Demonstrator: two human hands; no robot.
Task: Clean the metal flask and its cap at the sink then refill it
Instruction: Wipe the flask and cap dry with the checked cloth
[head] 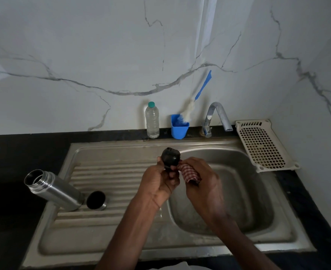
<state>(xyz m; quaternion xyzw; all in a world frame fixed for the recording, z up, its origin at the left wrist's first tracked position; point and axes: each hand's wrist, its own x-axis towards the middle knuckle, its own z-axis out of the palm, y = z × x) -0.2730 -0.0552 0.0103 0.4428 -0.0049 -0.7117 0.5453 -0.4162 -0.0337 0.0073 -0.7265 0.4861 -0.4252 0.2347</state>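
The open metal flask [53,190] stands on the left of the steel drainboard [106,227], its mouth uncovered. A round metal cup lid [96,200] lies on its side just right of the flask. My left hand [158,182] grips a black stopper cap [170,157] above the edge of the sink basin [244,191]. My right hand [203,184] holds a red checked cloth [189,173] bunched against the cap's right side.
At the back stand a clear water bottle [152,120] with a teal top, a blue cup [179,126] holding a bottle brush [196,98], and the chrome tap [217,117]. A cream perforated tray [263,145] lies at the right. Black counter surrounds the sink.
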